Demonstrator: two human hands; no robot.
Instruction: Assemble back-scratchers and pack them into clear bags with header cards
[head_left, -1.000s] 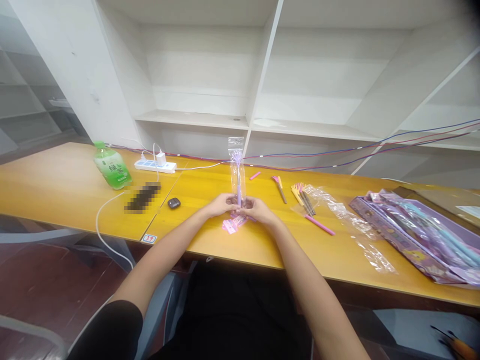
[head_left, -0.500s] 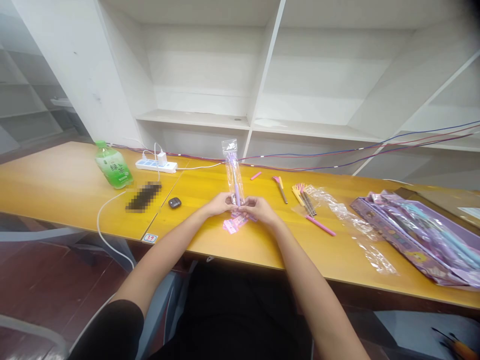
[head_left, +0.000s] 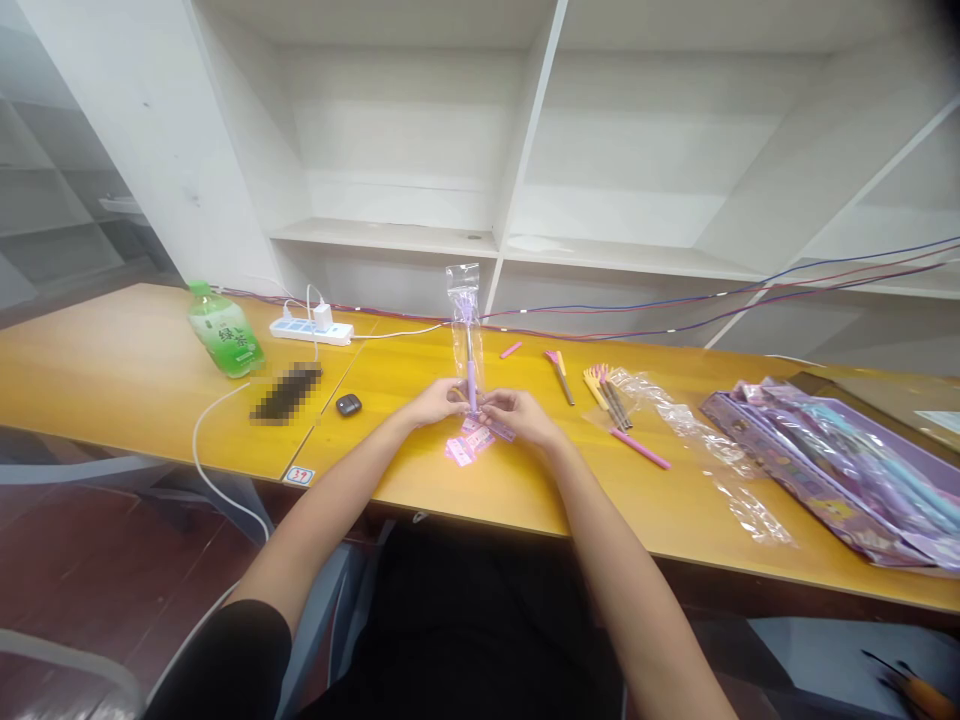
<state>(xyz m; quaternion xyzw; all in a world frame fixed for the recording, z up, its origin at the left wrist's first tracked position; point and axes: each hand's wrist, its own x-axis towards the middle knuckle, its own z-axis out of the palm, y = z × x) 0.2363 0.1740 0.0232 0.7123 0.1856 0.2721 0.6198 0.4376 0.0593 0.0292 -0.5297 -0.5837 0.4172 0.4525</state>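
A purple back scratcher (head_left: 471,380) with a hand-shaped head stands nearly upright inside a clear plastic bag (head_left: 463,280). My left hand (head_left: 437,403) pinches the lower left side of the bag near the handle's end. On the other side, the fingers of my right hand (head_left: 525,416) are closed on its lower right edge. Just below the hands, pink printed cards (head_left: 461,451) lie on the table. Parts of the fingertips are hard to make out through the glossy plastic.
Right of my hands lie yellow and pink back scratcher pieces (head_left: 602,385), a pink handle (head_left: 641,449) and crumpled clear bags (head_left: 675,415). A purple box (head_left: 795,475) holds packaged items at far right. Leftward are a black case (head_left: 349,405), power strip (head_left: 311,330) and green bottle (head_left: 227,335).
The bagged back scratcher has risen slightly and stands straighter. Both hands remain at its lower end, with more of the pink cards showing beneath.
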